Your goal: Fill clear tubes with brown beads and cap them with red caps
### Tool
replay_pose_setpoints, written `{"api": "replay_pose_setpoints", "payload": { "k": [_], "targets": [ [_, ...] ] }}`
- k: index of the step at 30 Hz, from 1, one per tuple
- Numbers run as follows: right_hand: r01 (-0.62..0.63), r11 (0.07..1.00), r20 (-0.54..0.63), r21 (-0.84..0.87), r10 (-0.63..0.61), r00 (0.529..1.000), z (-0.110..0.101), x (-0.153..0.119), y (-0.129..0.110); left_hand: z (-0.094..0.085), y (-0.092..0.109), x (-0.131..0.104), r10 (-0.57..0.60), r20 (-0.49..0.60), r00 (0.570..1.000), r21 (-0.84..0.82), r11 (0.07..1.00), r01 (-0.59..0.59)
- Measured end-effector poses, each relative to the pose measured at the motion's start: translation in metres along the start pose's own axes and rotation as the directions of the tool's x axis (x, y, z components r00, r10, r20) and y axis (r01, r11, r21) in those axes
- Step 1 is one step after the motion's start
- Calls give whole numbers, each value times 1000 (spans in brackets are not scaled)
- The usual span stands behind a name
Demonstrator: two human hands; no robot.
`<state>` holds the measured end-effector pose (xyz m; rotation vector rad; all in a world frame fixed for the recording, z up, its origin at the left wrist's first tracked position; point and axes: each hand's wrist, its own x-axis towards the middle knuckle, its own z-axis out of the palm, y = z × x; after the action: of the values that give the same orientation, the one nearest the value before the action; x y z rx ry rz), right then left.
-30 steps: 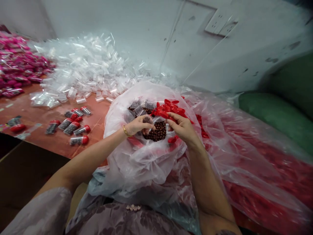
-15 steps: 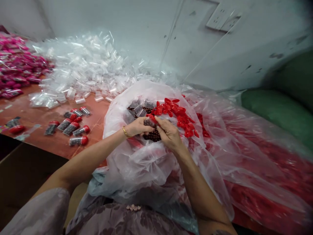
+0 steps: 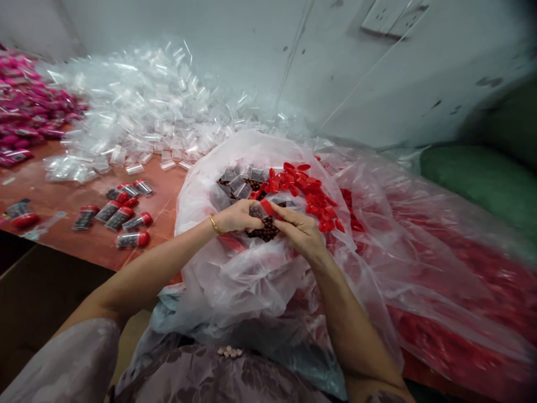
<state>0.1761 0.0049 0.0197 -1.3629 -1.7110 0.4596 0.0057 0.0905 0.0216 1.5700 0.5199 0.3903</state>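
A: What is in the grip?

B: A small clear container (image 3: 256, 211), held on its side in the closed fingers of the left hand (image 3: 237, 217). The right hand (image 3: 297, 226) has its thumb and fingers pinched together at the container's end, on a red cap (image 3: 266, 207). Whether the cap is fully seated, I cannot tell.

A: And right below the grip?

B: Brown balls (image 3: 265, 232), inside a whitish plastic bag (image 3: 235, 274) whose opened mouth surrounds both hands. Just beyond the grip, in that same mouth, lie several clear pieces (image 3: 240, 186).

A: What is by the right hand?

B: A cluster of loose red caps (image 3: 321, 204), just beyond its knuckles and to the right. Farther out that way spreads a clear plastic sheet (image 3: 419, 235) with a red mass (image 3: 444, 341) showing through.

A: To the left of the grip?

B: A gold bracelet (image 3: 215, 225) on the left wrist, then an orange-red table (image 3: 163, 201). On it, well apart from the grip, lies a group of red-capped containers (image 3: 119, 217) with dark contents. Beyond them is a heap of clear plastic containers (image 3: 155, 112), and farthest left a bright pink pile (image 3: 29, 106).
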Motion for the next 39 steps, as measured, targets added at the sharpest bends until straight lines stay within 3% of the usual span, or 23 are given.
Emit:
{"api": "replay_pose_setpoints", "payload": {
  "k": [4,8,10,14,16,19,22,27,32,36,39],
  "targets": [
    [-22,1000,-54,1,22,998,3,-2,-5,2,0,0,-2,-61,998,3,1000,2],
    [-285,938,20,197,287,958,3,3,-9,4,-2,3,15,-91,996,-14,1000,-17],
    [-348,911,50,222,346,937,2,6,-9,5,-3,5,45,-90,995,-13,999,-46],
    [-118,992,-17,49,119,993,2,8,-9,6,0,5,27,-2,1000,-1,1000,-27],
    [-43,998,-50,-35,41,998,5,4,-8,5,2,5,-10,18,1000,9,1000,10],
    [-99,994,-191,-37,90,978,12,-3,-5,6,5,6,-30,-31,999,-24,999,29],
    [-142,990,-279,20,142,950,19,-7,-4,8,5,7,17,-88,996,-89,996,-25],
    [0,995,-189,-100,-19,982,21,-6,-12,8,8,0,27,-121,992,-127,991,-42],
    [119,973,-108,-199,-143,984,23,-6,-18,4,10,-17,-3,-128,992,-33,999,-2],
    [208,908,-20,-363,-231,973,25,-6,-19,5,7,-24,-16,-191,982,-14,1000,13],
    [245,809,30,-534,-272,962,24,-4,-19,8,5,-23,0,-229,973,-24,1000,-5]
  ]
}}
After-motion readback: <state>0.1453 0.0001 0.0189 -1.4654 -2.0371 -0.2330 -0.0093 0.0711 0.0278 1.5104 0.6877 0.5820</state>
